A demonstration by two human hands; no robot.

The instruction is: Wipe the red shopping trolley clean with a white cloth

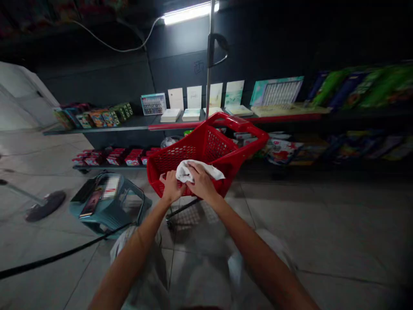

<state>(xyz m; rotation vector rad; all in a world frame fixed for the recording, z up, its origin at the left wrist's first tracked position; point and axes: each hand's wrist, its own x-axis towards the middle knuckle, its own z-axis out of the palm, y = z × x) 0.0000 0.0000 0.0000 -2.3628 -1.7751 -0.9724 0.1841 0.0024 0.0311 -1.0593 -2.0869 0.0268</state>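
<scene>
A red plastic shopping cart (180, 156) with a perforated basket stands in front of me, its handle toward the right. My left hand (172, 187) is closed over the near rim of the basket, with the thumb pointing toward my right hand. A crumpled white cloth (209, 168) lies bunched under my right hand (200, 183), whose fingers press it against the near rim of the cart. The part of the rim beneath the cloth is hidden.
A blue-grey plastic stool (112, 211) on the left carries a phone (91, 203) and other items. Behind the cart, a shelf (129, 125) displays books (191, 114) and boxes. A black cable (64, 254) crosses the lower left. A round stand base (45, 206) rests on the floor.
</scene>
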